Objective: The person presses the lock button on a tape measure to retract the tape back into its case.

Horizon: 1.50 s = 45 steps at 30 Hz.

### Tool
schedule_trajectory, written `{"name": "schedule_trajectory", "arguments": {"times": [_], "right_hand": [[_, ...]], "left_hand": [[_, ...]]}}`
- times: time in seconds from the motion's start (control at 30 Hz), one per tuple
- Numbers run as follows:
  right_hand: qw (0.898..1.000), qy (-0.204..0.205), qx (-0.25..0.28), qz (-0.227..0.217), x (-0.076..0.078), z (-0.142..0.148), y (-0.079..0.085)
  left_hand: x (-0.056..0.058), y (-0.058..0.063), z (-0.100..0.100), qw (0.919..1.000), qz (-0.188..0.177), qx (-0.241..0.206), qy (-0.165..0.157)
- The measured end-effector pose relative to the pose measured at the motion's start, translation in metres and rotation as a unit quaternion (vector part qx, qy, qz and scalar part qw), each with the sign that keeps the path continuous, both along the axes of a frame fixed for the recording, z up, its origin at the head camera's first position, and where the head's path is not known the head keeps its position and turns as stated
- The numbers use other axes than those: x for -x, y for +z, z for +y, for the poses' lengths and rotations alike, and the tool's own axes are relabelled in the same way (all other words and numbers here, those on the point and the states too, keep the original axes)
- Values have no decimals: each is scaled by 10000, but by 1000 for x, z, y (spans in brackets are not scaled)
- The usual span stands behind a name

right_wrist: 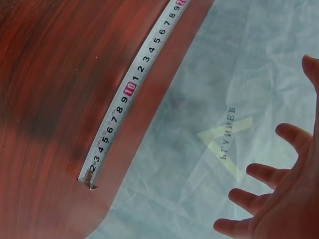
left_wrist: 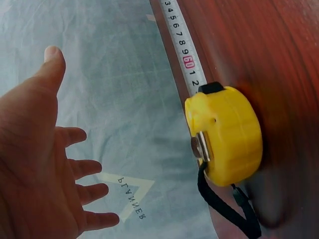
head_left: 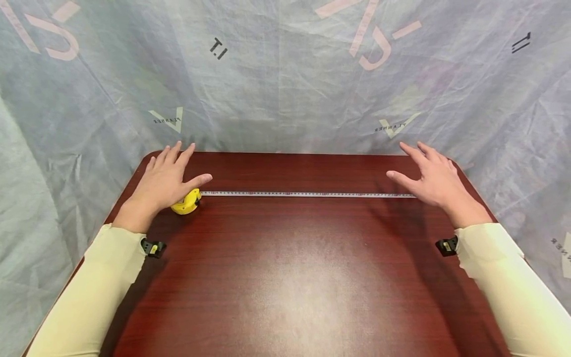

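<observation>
A yellow tape measure (left_wrist: 232, 134) with a black wrist strap (left_wrist: 219, 206) rests on the table's left side. Its white blade (head_left: 290, 194) runs out straight across the tabletop to the right. The blade's metal end hook (right_wrist: 88, 179) shows in the right wrist view, lying on the wood. My left hand (head_left: 162, 181) hovers over the tape case with fingers spread, partly covering it in the head view. Near the hook end, my right hand (head_left: 434, 178) is raised with its fingers spread and holds nothing. Neither hand grips the tape.
The dark red wooden table (head_left: 276, 258) has rounded far corners. Behind it and along both sides hangs a grey-blue printed sheet (head_left: 276, 79). A black strap device (head_left: 153, 248) sits on the left wrist, and a similar wrist device (head_left: 447, 245) on the right.
</observation>
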State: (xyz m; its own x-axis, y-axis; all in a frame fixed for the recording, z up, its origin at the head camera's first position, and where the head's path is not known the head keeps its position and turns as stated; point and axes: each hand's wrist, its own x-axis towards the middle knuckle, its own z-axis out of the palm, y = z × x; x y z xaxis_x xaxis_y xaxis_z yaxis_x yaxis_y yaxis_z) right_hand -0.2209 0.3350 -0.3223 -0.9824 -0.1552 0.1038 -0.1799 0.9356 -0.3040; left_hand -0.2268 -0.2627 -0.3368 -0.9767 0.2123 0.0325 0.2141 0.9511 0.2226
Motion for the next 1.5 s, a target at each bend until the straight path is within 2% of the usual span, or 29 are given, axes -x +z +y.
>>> {"name": "schedule_trajectory", "arguments": {"times": [0.33, 0.93, 1.5], "right_hand": [[9992, -94, 287, -260, -5, 16, 1], [9989, -188, 355, -236, -9, 35, -11], [9991, -224, 317, -167, -7, 52, -25]], "left_hand": [[-2, -3, -14, 9998, -21, -179, -57], [-4, -13, -35, 9986, 86, -521, 2], [-7, -19, -40, 9978, -25, -667, -41]]}}
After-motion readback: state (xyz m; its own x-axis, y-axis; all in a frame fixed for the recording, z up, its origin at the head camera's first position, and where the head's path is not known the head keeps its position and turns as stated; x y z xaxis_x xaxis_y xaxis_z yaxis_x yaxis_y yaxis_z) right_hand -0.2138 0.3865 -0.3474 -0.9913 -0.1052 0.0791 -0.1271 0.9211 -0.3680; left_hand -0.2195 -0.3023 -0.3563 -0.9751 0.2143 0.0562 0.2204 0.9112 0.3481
